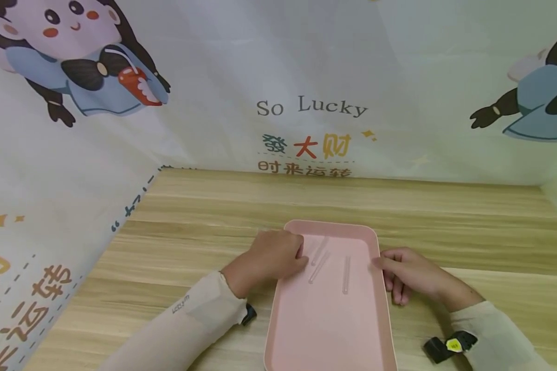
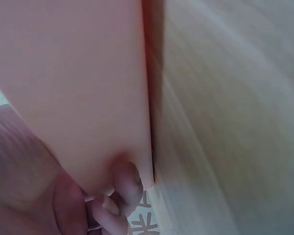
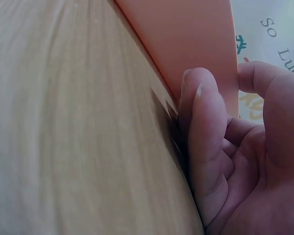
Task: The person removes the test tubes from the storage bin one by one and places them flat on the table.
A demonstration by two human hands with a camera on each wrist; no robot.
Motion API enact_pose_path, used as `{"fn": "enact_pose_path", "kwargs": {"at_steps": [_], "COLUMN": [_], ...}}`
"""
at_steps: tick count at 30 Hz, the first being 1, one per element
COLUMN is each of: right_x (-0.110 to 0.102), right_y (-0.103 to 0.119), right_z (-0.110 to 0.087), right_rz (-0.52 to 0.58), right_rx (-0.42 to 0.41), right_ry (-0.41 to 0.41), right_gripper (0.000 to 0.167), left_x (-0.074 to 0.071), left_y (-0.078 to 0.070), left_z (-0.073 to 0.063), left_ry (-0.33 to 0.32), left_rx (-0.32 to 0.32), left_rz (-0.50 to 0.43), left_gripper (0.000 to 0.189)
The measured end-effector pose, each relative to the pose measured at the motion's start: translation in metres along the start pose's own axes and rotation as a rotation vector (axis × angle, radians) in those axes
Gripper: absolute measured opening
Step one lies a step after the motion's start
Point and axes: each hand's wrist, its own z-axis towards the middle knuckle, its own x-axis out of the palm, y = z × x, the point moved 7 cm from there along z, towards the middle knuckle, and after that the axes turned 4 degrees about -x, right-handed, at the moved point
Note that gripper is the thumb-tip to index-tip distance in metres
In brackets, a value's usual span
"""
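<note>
A pink rectangular tray [image 1: 327,330] lies lengthwise before me on the wooden table. Toward its far end rest slim clear tubes with rounded ends: one tube [image 1: 346,278] is nearly straight, while another tube [image 1: 318,268] slants on the left near a third. My left hand [image 1: 274,255] grips the tray's left wall from above; in the left wrist view its curled fingertips [image 2: 127,183] press the wall's outer face. On the opposite side my right hand [image 1: 413,273] pinches the right wall, thumb at the rim and fingers [image 3: 206,127] outside, low beside the tabletop.
The wood-grain table [image 1: 204,206] extends around the tray on both sides. Behind it hangs a pale printed curtain [image 1: 223,77] with cartoon figures and lettering, and it continues along the left. A black wrist strap device [image 1: 445,348] sits at my right sleeve.
</note>
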Motion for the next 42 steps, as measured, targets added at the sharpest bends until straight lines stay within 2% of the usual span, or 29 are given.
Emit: {"fn": "enact_pose_path", "kwargs": {"at_steps": [6, 18, 33, 36, 42], "right_x": [0.000, 0.000, 0.001, 0.001, 0.001], "right_y": [-0.001, -0.002, -0.003, -0.002, -0.001], "right_z": [0.001, 0.001, -0.001, 0.000, 0.000], "right_rz": [0.002, -0.003, 0.003, 0.004, 0.005], "right_rx": [-0.009, -0.007, 0.004, -0.003, -0.006], "right_ry": [-0.003, -0.002, -0.009, -0.009, -0.003], "right_gripper": [0.042, 0.040, 0.042, 0.043, 0.042], "left_x": [-0.002, -0.002, -0.012, -0.016, -0.022], "left_y": [-0.001, -0.002, 0.000, 0.003, 0.007], "left_z": [0.000, -0.001, -0.004, -0.003, -0.006], "left_ry": [-0.016, -0.001, -0.052, -0.070, -0.064], "left_rx": [0.005, -0.003, -0.056, -0.068, -0.089], "left_rz": [0.006, 0.032, -0.085, -0.085, -0.070], "left_gripper": [0.031, 0.029, 0.027, 0.026, 0.021]}}
